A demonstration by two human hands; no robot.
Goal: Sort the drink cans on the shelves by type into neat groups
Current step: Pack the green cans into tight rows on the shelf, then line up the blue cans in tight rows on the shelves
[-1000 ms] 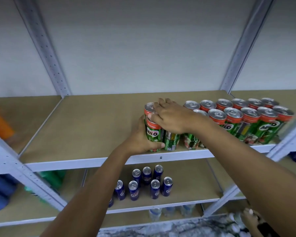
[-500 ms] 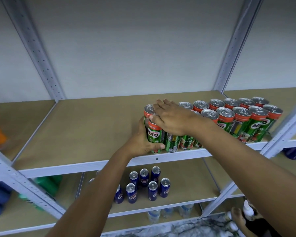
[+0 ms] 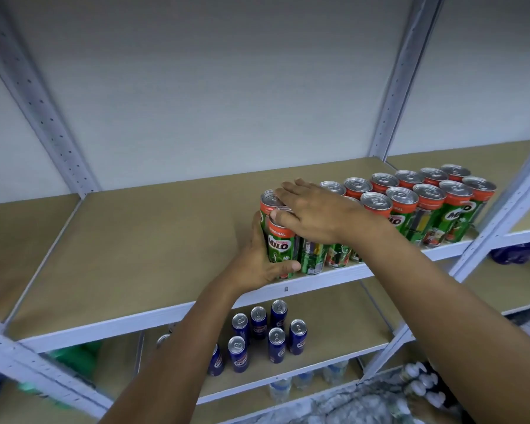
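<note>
Left hand (image 3: pixel 259 260) grip curled round leftmost Milo can (image 3: pixel 280 244); right hand (image 3: pixel 314 214) flat, fingers straight, on can tops. Below: seven blue cans (image 3: pixel 276 344) counted, one partly hidden.

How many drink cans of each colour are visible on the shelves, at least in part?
Green Milo cans: 16
Blue cans: 7
Total: 23
The right hand lies over the green group and may hide more.

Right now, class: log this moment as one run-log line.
left hand: grips end Milo can | right hand: flat on can tops | blue cans: lower shelf
</note>
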